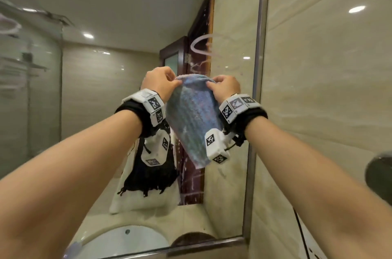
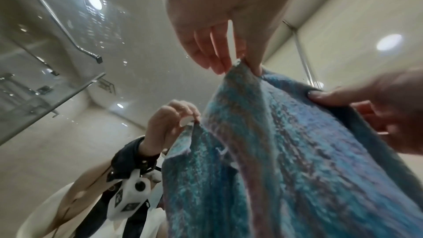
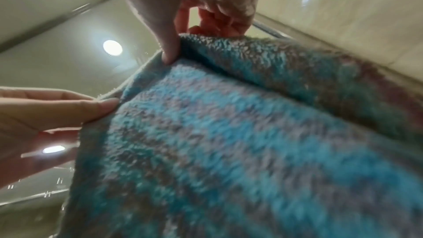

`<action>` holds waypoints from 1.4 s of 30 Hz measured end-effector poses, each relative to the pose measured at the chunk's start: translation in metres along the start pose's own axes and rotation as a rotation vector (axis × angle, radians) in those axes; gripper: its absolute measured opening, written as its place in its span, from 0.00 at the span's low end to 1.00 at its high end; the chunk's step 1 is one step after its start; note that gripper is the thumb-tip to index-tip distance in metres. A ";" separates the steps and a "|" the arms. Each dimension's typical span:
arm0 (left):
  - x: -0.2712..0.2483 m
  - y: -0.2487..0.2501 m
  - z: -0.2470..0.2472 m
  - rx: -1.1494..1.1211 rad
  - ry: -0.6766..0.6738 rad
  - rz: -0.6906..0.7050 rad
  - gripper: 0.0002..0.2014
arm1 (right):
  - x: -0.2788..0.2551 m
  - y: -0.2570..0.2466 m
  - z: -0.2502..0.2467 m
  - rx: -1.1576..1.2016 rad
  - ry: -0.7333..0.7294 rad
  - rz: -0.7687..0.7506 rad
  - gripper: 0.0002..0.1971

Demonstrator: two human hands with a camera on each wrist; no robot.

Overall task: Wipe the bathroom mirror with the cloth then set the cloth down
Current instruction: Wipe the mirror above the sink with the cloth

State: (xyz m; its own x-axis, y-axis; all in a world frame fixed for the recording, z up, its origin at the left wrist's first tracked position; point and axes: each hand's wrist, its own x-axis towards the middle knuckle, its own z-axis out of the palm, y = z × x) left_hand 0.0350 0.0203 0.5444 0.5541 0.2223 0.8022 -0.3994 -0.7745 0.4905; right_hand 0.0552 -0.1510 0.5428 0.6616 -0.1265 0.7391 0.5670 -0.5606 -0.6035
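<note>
Between two raised hands, a fluffy blue-and-grey terry cloth [image 1: 192, 118] hangs — left hand [image 1: 160, 82] and right hand [image 1: 225, 87] pinching its top corners before the streaked, metal-framed bathroom mirror [image 1: 231, 50]; wiping seems unfinished — set-down remains.

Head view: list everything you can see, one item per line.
cloth: one, blue and grey, held up before the mirror
mirror: one, metal-framed, streaked white near the middle
wall tiles: beige, right of the mirror
sink: one, white, seen reflected at the mirror's bottom
dark round fixture: one, at the right edge
left hand: pinches the cloth's top edge
right hand: pinches the cloth's top edge
</note>
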 end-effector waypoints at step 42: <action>0.091 -0.038 0.035 0.504 0.418 0.375 0.25 | 0.146 -0.025 0.074 -0.685 0.174 -0.682 0.32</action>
State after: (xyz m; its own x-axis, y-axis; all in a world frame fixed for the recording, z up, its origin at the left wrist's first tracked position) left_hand 0.1257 0.0494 0.5870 0.0832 0.0187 0.9964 -0.0689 -0.9973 0.0245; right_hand 0.1742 -0.0950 0.6436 0.1850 0.3124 0.9318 0.3569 -0.9048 0.2325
